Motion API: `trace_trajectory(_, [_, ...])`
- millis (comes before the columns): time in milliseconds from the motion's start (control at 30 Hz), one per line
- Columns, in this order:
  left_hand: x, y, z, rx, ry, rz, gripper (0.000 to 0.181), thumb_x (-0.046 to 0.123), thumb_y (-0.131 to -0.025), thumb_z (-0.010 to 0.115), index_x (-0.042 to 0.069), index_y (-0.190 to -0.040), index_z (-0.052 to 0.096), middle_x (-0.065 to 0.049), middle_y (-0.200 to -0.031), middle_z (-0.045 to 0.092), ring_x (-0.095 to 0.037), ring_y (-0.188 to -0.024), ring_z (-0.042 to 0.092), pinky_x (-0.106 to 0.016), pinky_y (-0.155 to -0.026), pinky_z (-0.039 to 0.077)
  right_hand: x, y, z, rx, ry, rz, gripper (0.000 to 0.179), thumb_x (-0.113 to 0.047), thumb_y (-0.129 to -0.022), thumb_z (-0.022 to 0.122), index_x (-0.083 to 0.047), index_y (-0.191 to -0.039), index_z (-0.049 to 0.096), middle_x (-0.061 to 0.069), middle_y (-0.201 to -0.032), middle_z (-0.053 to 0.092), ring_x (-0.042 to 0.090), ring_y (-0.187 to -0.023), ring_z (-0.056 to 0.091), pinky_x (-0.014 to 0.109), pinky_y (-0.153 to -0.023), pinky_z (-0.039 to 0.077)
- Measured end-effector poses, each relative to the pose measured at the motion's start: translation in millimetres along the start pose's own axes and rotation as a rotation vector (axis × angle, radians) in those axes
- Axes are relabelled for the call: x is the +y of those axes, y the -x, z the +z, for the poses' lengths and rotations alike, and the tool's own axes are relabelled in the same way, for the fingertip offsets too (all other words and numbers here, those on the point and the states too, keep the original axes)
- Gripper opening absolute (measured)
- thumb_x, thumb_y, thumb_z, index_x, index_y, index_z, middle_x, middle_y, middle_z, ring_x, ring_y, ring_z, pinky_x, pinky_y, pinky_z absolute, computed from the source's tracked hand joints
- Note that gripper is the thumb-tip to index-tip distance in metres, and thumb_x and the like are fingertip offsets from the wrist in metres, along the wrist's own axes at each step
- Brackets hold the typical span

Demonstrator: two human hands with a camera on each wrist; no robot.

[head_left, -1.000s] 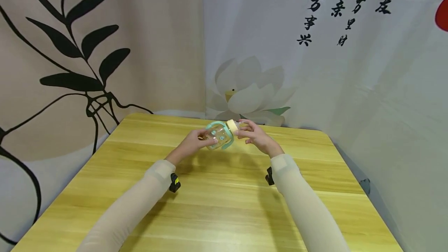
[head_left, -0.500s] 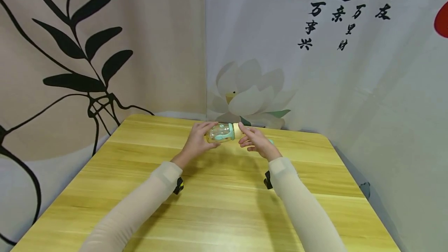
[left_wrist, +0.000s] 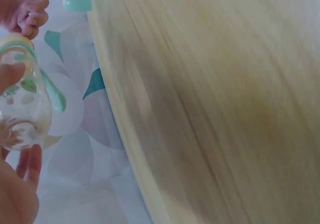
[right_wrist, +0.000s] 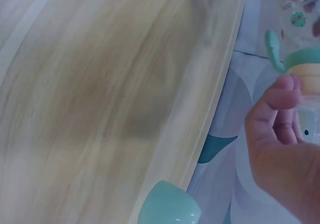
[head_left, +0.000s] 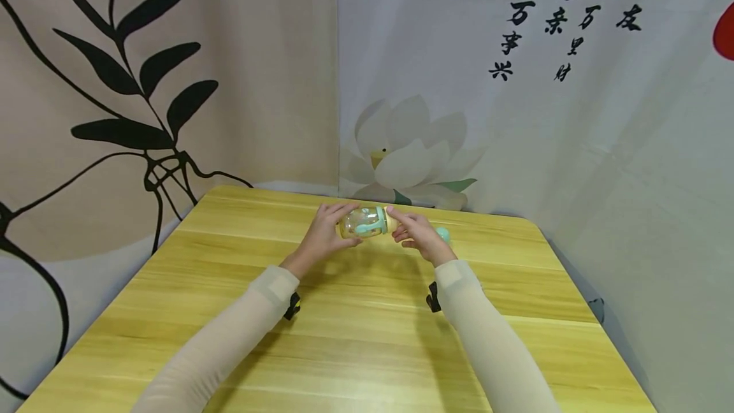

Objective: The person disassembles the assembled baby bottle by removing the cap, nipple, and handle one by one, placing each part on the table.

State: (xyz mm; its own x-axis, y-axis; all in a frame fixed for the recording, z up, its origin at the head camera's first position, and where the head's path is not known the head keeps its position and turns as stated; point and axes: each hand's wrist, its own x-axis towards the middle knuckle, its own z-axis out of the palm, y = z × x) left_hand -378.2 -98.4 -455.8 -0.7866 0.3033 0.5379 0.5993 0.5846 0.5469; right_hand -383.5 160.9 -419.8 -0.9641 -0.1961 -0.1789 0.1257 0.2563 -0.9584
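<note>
A clear baby bottle (head_left: pixel 366 223) with mint-green handles lies sideways in the air above the far part of the table. My left hand (head_left: pixel 322 236) holds it round its base end, thumb on the near side; in the left wrist view fingertips (left_wrist: pixel 34 163) curl at the bottom of the bottle. At the other end, my right hand (head_left: pixel 421 234) pinches the pale yellow collar (right_wrist: pixel 307 75) below the green ring. The transparent top past the collar is partly hidden by that hand. Behind the right wrist, a mint-green dome-shaped cap (head_left: pixel 443 234) rests on the table.
The wooden table (head_left: pixel 355 336) has its far edge just beyond the hands. A cloth backdrop (head_left: pixel 275 81) with printed leaves, a lotus and characters hangs behind it. A dark wrist device (head_left: pixel 433 298) sits under the right sleeve.
The bottle has turned and levelled, so its handle now faces me. My right hand has come from the clear tip onto the collar. The green cap has come into view behind it.
</note>
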Motion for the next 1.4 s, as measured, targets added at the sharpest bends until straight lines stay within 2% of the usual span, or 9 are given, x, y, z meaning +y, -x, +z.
trace_trajectory(133, [-2.0, 0.0, 1.0, -0.032, 0.118, -0.101, 0.076, 0.025, -0.08, 0.096, 0.01, -0.147, 0.063, -0.011, -0.145, 0.064, -0.03, -0.115, 0.052, -0.043, -0.089, 0.055, -4, 1.6, 0, 0.028, 0.037, -0.062, 0.054, -0.057, -0.099, 0.069, -0.007, -0.12, 0.064, 0.007, -0.097, 0.066, 0.027, -0.095, 0.067, 0.038, -0.085, 0.055])
trace_trajectory(367, [5.7, -1.7, -5.7, -0.124, 0.405, -0.317, 0.07, 0.037, -0.091, 0.086, 0.01, -0.15, 0.059, -0.01, -0.117, 0.066, -0.023, -0.096, 0.059, -0.037, -0.076, 0.054, -15, 0.6, -7, 0.044, 0.018, -0.148, 0.047, -0.045, -0.1, 0.072, -0.011, -0.132, 0.067, 0.01, -0.131, 0.064, 0.035, -0.117, 0.063, 0.03, -0.081, 0.052])
trace_trajectory(467, [5.4, -3.0, -10.0, -0.171, 0.511, -0.37, 0.062, 0.041, -0.098, 0.077, 0.006, -0.147, 0.061, -0.01, -0.114, 0.067, -0.021, -0.098, 0.059, -0.043, -0.085, 0.054, -19, -0.4, -9, 0.018, -0.008, -0.199, 0.038, -0.037, -0.101, 0.072, -0.009, -0.126, 0.067, 0.006, -0.131, 0.063, 0.039, -0.126, 0.058, 0.032, -0.086, 0.051])
trace_trajectory(600, [3.2, -5.1, -11.7, -0.202, 0.591, -0.404, 0.048, 0.042, -0.103, 0.067, 0.002, -0.13, 0.07, -0.012, -0.118, 0.07, -0.022, -0.104, 0.061, -0.045, -0.099, 0.051, -20, -0.4, -9, -0.031, -0.085, -0.232, 0.025, -0.027, -0.103, 0.069, -0.01, -0.12, 0.063, 0.004, -0.126, 0.06, 0.041, -0.134, 0.05, 0.036, -0.091, 0.05])
trace_trajectory(767, [2.3, -6.1, -10.0, -0.209, 0.633, -0.405, 0.044, 0.041, -0.104, 0.067, 0.003, -0.125, 0.071, -0.022, -0.125, 0.068, -0.022, -0.106, 0.059, -0.049, -0.103, 0.048, -19, -1.1, -9, -0.041, -0.102, -0.238, 0.025, -0.024, -0.104, 0.068, -0.009, -0.123, 0.062, 0.003, -0.131, 0.056, 0.03, -0.125, 0.053, 0.039, -0.095, 0.049])
trace_trajectory(900, [2.6, -4.5, -9.8, -0.202, 0.632, -0.401, 0.045, 0.041, -0.103, 0.068, 0.003, -0.126, 0.07, -0.018, -0.117, 0.068, -0.02, -0.1, 0.056, -0.044, -0.096, 0.05, -17, -1.4, -10, -0.052, -0.093, -0.23, 0.033, -0.024, -0.104, 0.067, -0.006, -0.131, 0.059, 0.006, -0.139, 0.053, 0.022, -0.118, 0.054, 0.041, -0.097, 0.048])
trace_trajectory(1067, [4.0, -1.2, -9.6, -0.167, 0.552, -0.37, 0.052, 0.039, -0.1, 0.074, 0.007, -0.14, 0.066, -0.01, -0.108, 0.065, -0.021, -0.095, 0.054, -0.039, -0.081, 0.049, -15, -1.0, -12, -0.095, -0.112, -0.216, 0.047, -0.026, -0.106, 0.063, -0.003, -0.145, 0.053, 0.016, -0.148, 0.051, 0.037, -0.135, 0.05, 0.043, -0.1, 0.046])
trace_trajectory(1200, [6.5, -2.7, -4.1, -0.078, 0.45, -0.285, 0.062, 0.034, -0.093, 0.085, 0.016, -0.147, 0.062, -0.009, -0.121, 0.067, -0.023, -0.103, 0.058, -0.041, -0.084, 0.054, -13, -0.2, -14, -0.076, -0.087, -0.183, 0.057, -0.042, -0.108, 0.057, -0.004, -0.149, 0.05, 0.016, -0.152, 0.048, 0.044, -0.141, 0.047, 0.042, -0.098, 0.047])
trace_trajectory(1400, [8.2, -6.0, 6.8, 0.093, 0.284, -0.126, 0.075, 0.022, -0.082, 0.095, 0.014, -0.149, 0.062, -0.01, -0.145, 0.064, -0.031, -0.119, 0.052, -0.051, -0.1, 0.047, -9, 1.1, -12, 0.022, -0.013, -0.118, 0.068, -0.063, -0.103, 0.057, -0.005, -0.138, 0.058, 0.019, -0.131, 0.062, 0.036, -0.114, 0.065, 0.027, -0.074, 0.05])
